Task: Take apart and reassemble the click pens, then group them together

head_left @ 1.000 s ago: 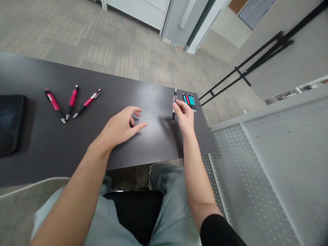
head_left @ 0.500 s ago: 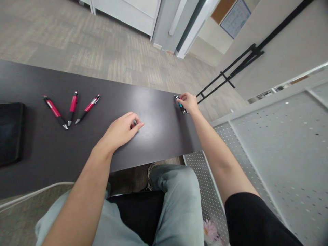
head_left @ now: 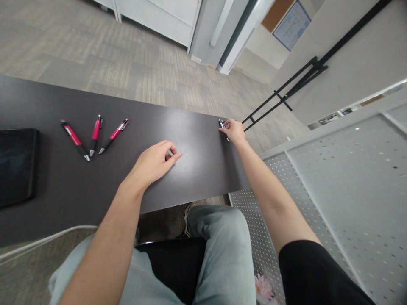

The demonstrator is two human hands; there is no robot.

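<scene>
My right hand (head_left: 234,130) is at the table's far right corner, its fingers pinched on a pen (head_left: 221,123) with dark, silvery and blue parts. The hand covers most of that pen, and I cannot tell how many pens lie under it. My left hand (head_left: 157,161) rests on the dark table (head_left: 193,182) near the middle, fingers loosely curled and thumb close to the index finger, with nothing visible in them. Left of it lie three red pens with black grips, fanned out: a left pen (head_left: 73,136), a middle pen (head_left: 96,134) and a right pen (head_left: 115,134).
A black tablet-like device (head_left: 17,165) lies at the table's left end. A white cable (head_left: 63,231) runs below the front edge. Perforated grey panels (head_left: 343,169) stand at the right, and a white cabinet (head_left: 162,19) stands beyond the table on the carpet.
My right hand has shifted slightly over the dark and blue pens, which are now more covered. The view has moved slightly; my left hand keeps its pose, and the red pens lie as before.
</scene>
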